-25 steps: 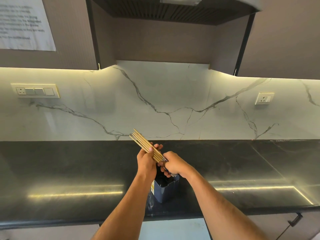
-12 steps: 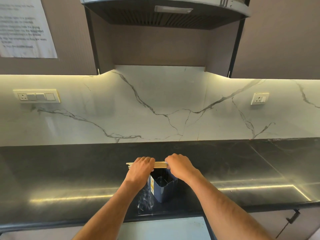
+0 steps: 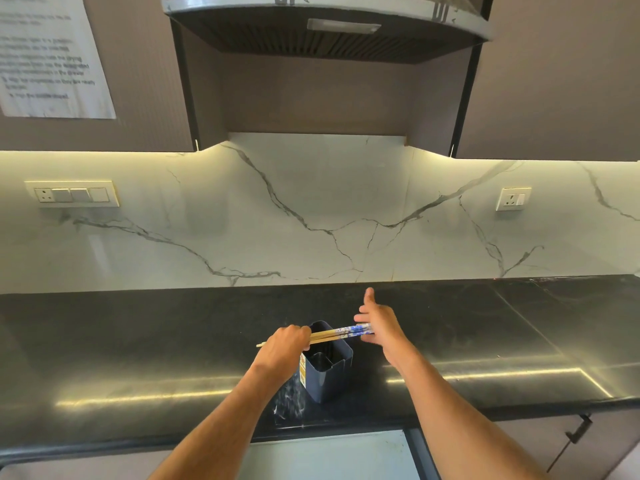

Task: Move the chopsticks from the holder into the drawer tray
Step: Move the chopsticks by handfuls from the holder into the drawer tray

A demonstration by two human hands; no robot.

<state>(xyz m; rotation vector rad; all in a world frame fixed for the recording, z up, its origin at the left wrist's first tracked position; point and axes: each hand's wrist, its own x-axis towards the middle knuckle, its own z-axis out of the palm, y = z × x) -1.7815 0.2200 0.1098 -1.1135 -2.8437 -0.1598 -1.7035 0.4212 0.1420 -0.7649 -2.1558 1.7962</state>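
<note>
Gripping the chopsticks (image 3: 337, 335) above the holder (image 3: 329, 363), the left hand (image 3: 282, 348) clenches; right hand (image 3: 379, 327) spread flat.

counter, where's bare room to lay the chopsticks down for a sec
The counter is bare left of the holder and right of the right hand, up to the wall. It is crowded only mid-counter, where the left hand grips the chopsticks over the holder.

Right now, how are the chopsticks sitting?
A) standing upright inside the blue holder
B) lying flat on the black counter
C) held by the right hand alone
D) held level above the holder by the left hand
D: the left hand grips the chopsticks level above the holder, while the right hand is open at their patterned ends.
</note>
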